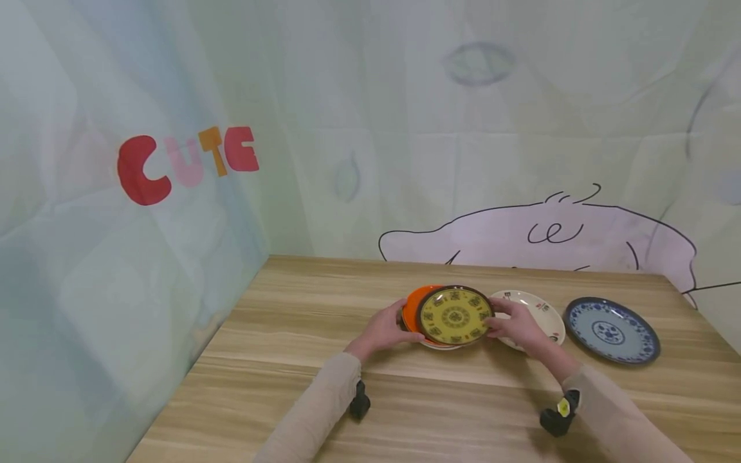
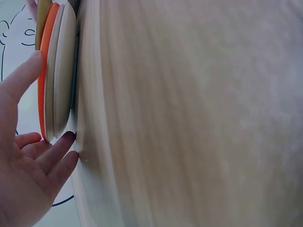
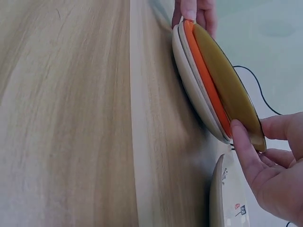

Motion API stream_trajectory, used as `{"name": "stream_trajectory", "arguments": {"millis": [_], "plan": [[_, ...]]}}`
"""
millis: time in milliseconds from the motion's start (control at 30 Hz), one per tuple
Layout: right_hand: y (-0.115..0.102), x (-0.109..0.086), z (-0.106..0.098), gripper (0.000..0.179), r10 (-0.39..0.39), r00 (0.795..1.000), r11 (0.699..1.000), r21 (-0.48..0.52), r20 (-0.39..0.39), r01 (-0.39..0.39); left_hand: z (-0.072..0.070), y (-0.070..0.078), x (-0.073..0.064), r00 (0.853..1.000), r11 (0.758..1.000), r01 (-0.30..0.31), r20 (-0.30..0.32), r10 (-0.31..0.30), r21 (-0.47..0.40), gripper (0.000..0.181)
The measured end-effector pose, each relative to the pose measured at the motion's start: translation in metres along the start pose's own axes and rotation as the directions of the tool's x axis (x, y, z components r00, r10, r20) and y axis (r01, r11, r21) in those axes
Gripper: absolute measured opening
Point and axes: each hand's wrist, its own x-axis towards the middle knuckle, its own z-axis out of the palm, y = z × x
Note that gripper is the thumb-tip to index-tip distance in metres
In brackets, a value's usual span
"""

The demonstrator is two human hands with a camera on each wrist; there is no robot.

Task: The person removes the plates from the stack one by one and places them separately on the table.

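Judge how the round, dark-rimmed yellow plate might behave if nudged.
The round, dark-rimmed yellow plate is likely stiff: held at one edge by the right hand, it shows no sag. Its glossy face may be slippery. Tilted over the round orange plate, it could slide if let go.

soft light, faint shadows

Left forearm [image 1: 315, 408] and right forearm [image 1: 622, 411] slant inward from the head view's bottom edge towards lower centre; the left hand [image 1: 382, 329] spreads thumb from fingers, the right hand [image 1: 520, 326] pinches with bent fingers.
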Motion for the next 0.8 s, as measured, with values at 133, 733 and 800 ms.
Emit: {"name": "stream_trajectory", "arguments": {"millis": [133, 733, 800], "plan": [[-0.001, -0.006, -0.004, 0.059, 0.001, 1.0, 1.0, -0.011, -0.013, -0.001, 0.0, 0.0, 0.0, 1.0, 1.0, -0.003, -0.001, 0.003, 0.007, 0.091], [-0.003, -0.037, -0.041, 0.063, 0.023, 1.0, 0.997, -0.069, -0.008, -0.023, 0.001, 0.001, 0.001, 1.0, 1.0, 0.005, -0.002, -0.005, -0.006, 0.088], [0.001, -0.041, -0.045, 0.064, 0.018, 1.0, 0.998, -0.065, -0.009, -0.018, 0.001, 0.001, 0.0, 1.0, 1.0, 0.005, 0.0, -0.005, -0.008, 0.088]]}}
